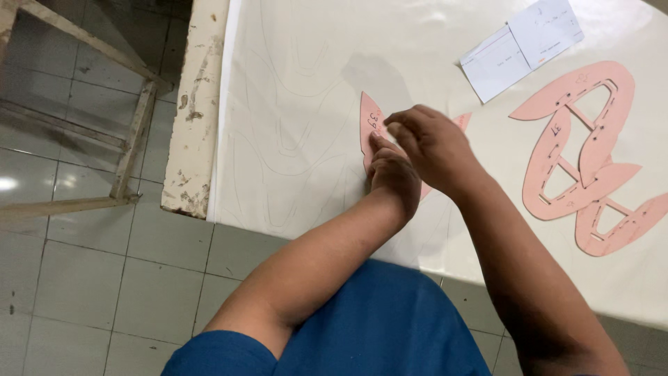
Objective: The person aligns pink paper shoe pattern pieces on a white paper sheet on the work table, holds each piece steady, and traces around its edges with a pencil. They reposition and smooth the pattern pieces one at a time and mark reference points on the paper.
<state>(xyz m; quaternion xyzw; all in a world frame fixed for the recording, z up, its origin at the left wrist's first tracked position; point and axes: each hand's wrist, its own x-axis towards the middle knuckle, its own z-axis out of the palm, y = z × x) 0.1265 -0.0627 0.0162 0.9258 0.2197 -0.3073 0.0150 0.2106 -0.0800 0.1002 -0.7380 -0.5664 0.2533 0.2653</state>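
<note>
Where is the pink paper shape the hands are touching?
The pink paper shape lies mid-table on the white sheet, under the left hand and right hand, left of the bigger pink cutouts.

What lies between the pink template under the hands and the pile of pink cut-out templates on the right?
In the head view, only bare white sheet separates the held pink template from the cut-out templates; the right hand overlaps the near end.

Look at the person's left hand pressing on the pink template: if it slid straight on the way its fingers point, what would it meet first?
Probably the right hand, which lies just beyond the left hand over the same pink template; depth is unclear, so they may already touch.
</note>
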